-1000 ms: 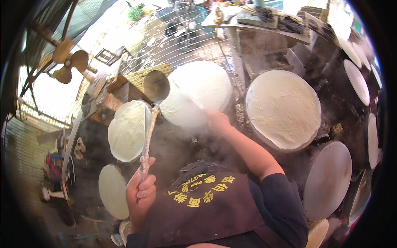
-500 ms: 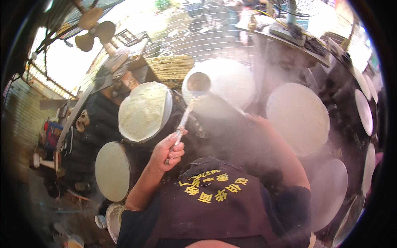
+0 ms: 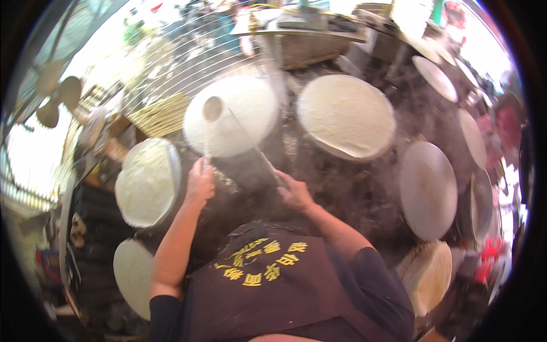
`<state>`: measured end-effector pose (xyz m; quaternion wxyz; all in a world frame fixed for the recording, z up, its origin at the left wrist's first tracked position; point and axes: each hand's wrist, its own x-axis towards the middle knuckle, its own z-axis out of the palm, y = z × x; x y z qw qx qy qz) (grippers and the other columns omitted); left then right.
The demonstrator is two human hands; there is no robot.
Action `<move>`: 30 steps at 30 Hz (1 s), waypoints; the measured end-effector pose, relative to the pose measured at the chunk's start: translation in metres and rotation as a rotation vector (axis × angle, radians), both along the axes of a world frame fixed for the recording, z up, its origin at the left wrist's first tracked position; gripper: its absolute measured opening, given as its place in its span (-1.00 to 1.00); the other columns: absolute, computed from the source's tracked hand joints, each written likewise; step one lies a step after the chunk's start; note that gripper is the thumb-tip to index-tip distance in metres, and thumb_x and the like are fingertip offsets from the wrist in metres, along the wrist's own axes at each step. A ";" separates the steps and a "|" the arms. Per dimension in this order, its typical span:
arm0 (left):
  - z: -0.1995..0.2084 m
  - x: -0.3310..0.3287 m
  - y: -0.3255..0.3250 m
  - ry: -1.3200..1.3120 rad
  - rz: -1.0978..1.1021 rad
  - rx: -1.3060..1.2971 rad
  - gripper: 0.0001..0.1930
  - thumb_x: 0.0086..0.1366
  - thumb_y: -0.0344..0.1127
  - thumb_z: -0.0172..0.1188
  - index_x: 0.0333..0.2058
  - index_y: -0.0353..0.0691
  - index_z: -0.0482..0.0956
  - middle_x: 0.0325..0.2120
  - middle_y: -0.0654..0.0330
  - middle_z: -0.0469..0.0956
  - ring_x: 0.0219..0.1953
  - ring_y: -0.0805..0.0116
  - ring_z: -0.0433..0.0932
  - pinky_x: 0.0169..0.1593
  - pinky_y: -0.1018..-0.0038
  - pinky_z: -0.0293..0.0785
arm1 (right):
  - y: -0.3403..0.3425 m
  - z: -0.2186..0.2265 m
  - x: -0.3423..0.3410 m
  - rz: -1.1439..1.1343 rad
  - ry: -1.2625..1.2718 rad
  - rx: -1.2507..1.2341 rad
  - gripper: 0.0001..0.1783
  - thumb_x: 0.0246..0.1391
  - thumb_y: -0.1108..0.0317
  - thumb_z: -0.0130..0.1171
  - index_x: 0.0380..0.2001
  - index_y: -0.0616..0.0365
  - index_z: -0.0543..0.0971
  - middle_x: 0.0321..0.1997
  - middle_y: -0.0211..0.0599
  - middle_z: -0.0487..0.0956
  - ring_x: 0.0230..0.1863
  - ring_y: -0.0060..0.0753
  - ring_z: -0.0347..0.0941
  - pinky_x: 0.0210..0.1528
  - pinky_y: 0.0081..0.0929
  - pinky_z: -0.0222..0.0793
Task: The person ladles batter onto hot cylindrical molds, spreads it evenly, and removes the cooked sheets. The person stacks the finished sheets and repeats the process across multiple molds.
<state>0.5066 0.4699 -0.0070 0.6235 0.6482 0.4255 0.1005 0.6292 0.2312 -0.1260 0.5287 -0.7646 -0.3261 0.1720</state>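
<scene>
My left hand [image 3: 200, 185] is closed round the handle of a ladle [image 3: 213, 109]. The ladle's round bowl is over the left part of a large white round sheet [image 3: 250, 102] in front of me; whether it touches cannot be told. My right hand [image 3: 296, 195] grips a long thin stick [image 3: 250, 138], which slants up and leftward so that its tip lies over the same sheet, close beside the ladle bowl. Both forearms reach forward. Thin steam blurs the area around the hands.
A cream-coloured round sheet [image 3: 346, 117] lies to the right, another [image 3: 147, 185] to the left. Round metal lids or pans [image 3: 428, 191] stand at the right. A tilted yellowish disc [image 3: 431, 279] is lower right. A fan [image 3: 58, 94] and bundled sticks [image 3: 159, 117] are at far left.
The view has turned rightward, so the surroundings sit farther left. My right hand has come nearer my left, and the stick's tip now lies beside the ladle bowl. Both tools stay gripped.
</scene>
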 end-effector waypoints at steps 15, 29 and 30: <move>-0.007 -0.007 -0.012 -0.532 0.160 -1.224 -0.88 0.40 -0.37 -0.11 -0.35 -0.24 0.24 -0.59 0.28 0.24 -0.71 0.55 0.20 -0.73 0.67 0.12 | 0.025 0.005 -0.038 0.194 -0.043 0.087 -0.37 0.02 0.46 0.09 0.22 0.06 0.29 -0.12 0.10 0.54 -0.16 0.11 0.51 -0.08 -0.20 0.40; 0.065 -0.178 -0.045 -0.856 0.125 -1.283 -0.54 0.48 -0.26 -0.31 0.31 -0.03 -0.04 -0.56 0.27 0.17 -0.67 0.55 0.27 -0.76 0.63 0.24 | 0.015 0.001 -0.008 0.152 -0.381 -0.228 -0.34 0.03 0.44 -0.02 0.25 -0.27 0.26 -0.45 -0.02 0.43 -0.43 0.08 0.44 -0.34 -0.08 0.38; 0.065 -0.183 -0.045 -0.849 0.143 -1.256 -0.54 0.48 -0.26 -0.31 0.31 -0.03 -0.03 -0.56 0.27 0.17 -0.67 0.55 0.26 -0.76 0.63 0.22 | 0.016 -0.003 -0.002 0.095 -0.389 -0.230 -0.36 0.03 0.43 0.00 0.23 -0.25 0.28 -0.45 -0.03 0.42 -0.42 0.08 0.44 -0.34 -0.09 0.39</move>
